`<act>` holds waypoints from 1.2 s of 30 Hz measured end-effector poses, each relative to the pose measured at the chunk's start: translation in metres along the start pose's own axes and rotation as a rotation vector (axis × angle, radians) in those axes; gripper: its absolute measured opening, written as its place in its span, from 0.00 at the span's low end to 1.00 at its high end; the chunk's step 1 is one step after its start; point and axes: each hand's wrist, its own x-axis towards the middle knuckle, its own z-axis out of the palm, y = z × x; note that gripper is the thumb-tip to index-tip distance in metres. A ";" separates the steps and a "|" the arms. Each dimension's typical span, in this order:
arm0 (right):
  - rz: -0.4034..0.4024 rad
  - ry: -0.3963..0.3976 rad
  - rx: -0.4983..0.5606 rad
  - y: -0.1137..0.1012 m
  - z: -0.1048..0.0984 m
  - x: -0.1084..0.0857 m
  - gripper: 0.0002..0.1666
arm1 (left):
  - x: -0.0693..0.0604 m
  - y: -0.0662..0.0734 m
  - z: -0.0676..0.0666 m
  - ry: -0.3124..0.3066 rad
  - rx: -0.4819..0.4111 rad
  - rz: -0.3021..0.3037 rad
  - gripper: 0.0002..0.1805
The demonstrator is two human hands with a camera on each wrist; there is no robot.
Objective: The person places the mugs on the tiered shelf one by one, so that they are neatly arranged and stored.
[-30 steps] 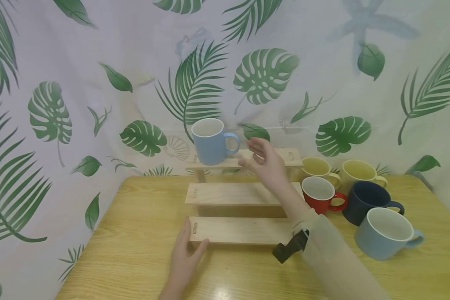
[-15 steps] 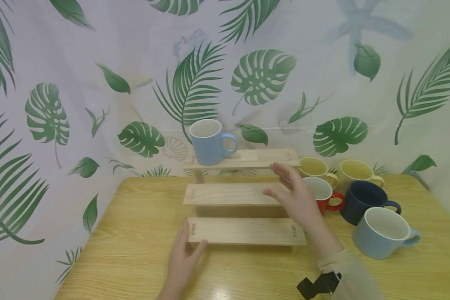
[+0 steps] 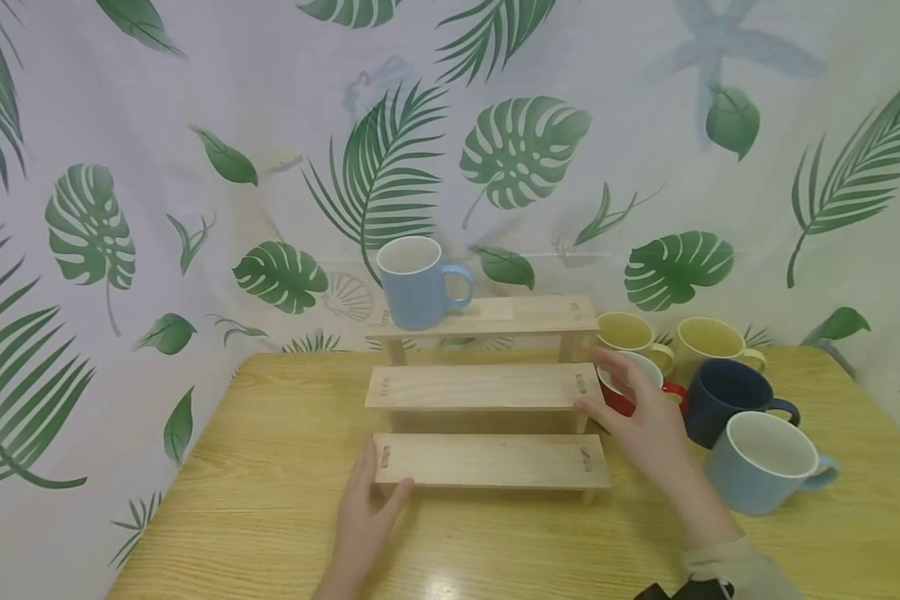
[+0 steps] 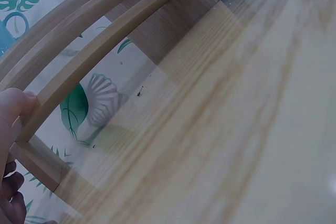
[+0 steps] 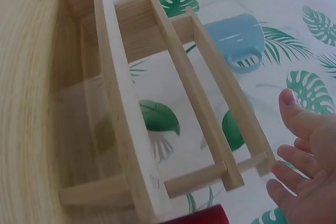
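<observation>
Head view: wooden stand (image 3: pixel 486 386), three-tiered, mid-tabletop (image 3: pixel 255 500), highest tier toward the back edge. Blue mug (image 3: pixel 412 287) — upright on the top tier (image 3: pixel 525 310), left end, handle to the right.

Obstacles: mugs grouped right of the stand, toward the tabletop's back right corner. Yellow mug (image 3: pixel 624 332) and second yellow mug (image 3: pixel 711 337), rearmost; red mug (image 3: pixel 650 367), near the stand's right side, partly hidden by the right hand (image 3: pixel 648 421); navy mug (image 3: pixel 727 396), farther right; wide light-blue mug (image 3: pixel 757 467), foremost. Handles all toward the right edge. Leaf-patterned cloth (image 3: pixel 420 125), upright behind the back edge.

Left hand (image 3: pixel 363 517): gripping the lowest tier (image 3: pixel 491 458) at its left front corner. Right hand: thumb and fingers spread, at the middle tier's right end — contact impossible to tell.

Open room: wood grain from stand to left edge and before the lowest tier; planking right of the blue mug. Close quarters between stand and red mug.
</observation>
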 end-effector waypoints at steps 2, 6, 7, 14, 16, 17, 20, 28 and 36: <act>0.011 0.009 -0.029 0.003 -0.005 -0.003 0.40 | 0.000 0.000 0.000 0.001 -0.002 0.005 0.47; 0.024 0.019 -0.091 0.009 -0.016 -0.011 0.43 | 0.000 -0.001 0.000 0.001 -0.010 0.013 0.47; 0.027 0.014 -0.107 0.011 -0.019 -0.013 0.43 | 0.000 -0.001 -0.001 0.001 -0.011 0.012 0.47; -0.017 -0.022 -0.169 0.021 -0.039 -0.026 0.44 | -0.001 0.000 -0.001 -0.011 -0.019 -0.001 0.48; -0.024 -0.040 -0.186 0.024 -0.045 -0.029 0.44 | -0.001 0.000 -0.001 -0.012 -0.015 -0.002 0.48; -0.025 -0.049 -0.193 0.025 -0.049 -0.031 0.45 | -0.001 0.000 -0.001 -0.012 -0.013 -0.002 0.48; -0.023 -0.077 -0.212 0.030 -0.059 -0.036 0.46 | -0.001 0.001 -0.001 -0.011 -0.006 -0.007 0.48; -0.096 -0.052 -0.272 0.057 -0.087 -0.048 0.51 | -0.001 0.000 0.000 -0.016 0.003 -0.012 0.48; 0.000 -0.066 -0.326 0.081 -0.112 -0.061 0.56 | -0.001 0.000 0.000 -0.012 0.006 -0.019 0.48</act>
